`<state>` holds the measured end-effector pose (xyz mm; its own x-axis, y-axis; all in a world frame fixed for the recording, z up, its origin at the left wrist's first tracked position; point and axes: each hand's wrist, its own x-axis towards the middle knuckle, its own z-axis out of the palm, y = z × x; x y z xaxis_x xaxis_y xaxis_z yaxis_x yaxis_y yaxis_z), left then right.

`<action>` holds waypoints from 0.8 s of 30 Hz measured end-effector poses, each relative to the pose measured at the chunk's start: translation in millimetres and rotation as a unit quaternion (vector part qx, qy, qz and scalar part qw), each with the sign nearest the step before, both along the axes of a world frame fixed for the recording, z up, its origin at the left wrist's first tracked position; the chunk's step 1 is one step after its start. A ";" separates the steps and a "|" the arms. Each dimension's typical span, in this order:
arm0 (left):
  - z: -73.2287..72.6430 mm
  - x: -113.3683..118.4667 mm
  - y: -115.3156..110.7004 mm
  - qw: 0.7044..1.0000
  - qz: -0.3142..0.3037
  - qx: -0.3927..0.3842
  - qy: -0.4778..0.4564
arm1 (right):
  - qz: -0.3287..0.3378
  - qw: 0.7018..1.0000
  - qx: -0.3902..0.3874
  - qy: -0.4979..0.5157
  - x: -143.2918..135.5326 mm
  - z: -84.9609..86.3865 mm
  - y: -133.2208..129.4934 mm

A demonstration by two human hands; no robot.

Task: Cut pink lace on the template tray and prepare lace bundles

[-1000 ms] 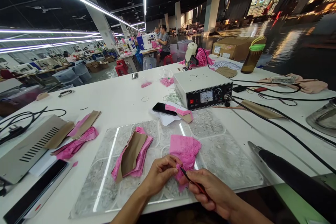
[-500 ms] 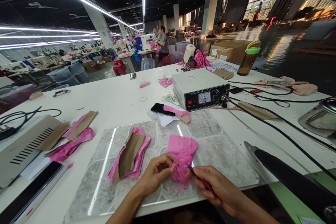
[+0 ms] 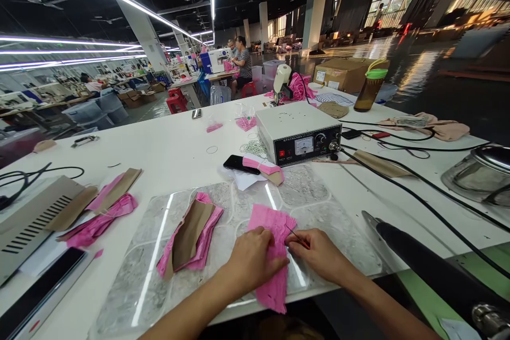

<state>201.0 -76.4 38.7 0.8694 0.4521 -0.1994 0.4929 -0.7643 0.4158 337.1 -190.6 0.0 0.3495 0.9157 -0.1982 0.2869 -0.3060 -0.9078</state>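
Note:
A strip of pink ruffled fabric (image 3: 268, 219) lies on the clear mat (image 3: 151, 255), its lower end reaching the table's front edge. My left hand (image 3: 255, 255) rests across its middle, thumb stretched over the cloth and fingers apart. At the fabric's right edge, my right hand (image 3: 314, 252) is closed around a small thin pointed tool (image 3: 303, 243) with red on it, its tip toward the cloth. Left of my hands lies a bundle of pink fabric and brown card (image 3: 193, 234).
A control box (image 3: 300, 133) stands behind the mat, near a phone (image 3: 241, 164). Black cables and a black-handled tool (image 3: 418, 260) lie at right. Another pink bundle (image 3: 99, 223) is at left. People sit farther back.
The bunched pink fabric is now spread out lengthwise toward the front edge. My left hand has moved right onto it, opening from a pinch. My right hand has shifted up slightly with the tool.

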 end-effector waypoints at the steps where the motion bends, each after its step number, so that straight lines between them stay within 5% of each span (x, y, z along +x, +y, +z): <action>1: -1.5 2.4 -1.8 1.000 0.001 0.014 0.018 | 0.008 1.000 -0.003 0.006 -0.4 1.1 0.5; 4: -1.8 6.3 -1.2 1.000 0.005 -0.001 0.024 | 0.023 0.999 -0.014 0.019 -2.1 3.3 1.9; 7: -0.5 5.2 6.4 0.995 0.027 -0.097 -0.023 | 0.012 1.000 -0.016 0.023 -5.7 2.4 4.4; 15: -5.9 -4.1 23.0 0.928 0.045 -0.354 -0.108 | -0.036 0.999 0.037 -0.002 -15.2 -3.1 13.9; 24: -1.7 -3.1 10.7 0.968 0.090 -0.219 -0.089 | 0.000 0.997 0.069 0.045 -17.9 2.1 15.3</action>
<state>197.9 -65.8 36.9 0.8224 0.5056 -0.2608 0.4929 -0.4044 0.7704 319.2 -175.3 2.1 0.3359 0.9365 -0.1007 0.2033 -0.1764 -0.9631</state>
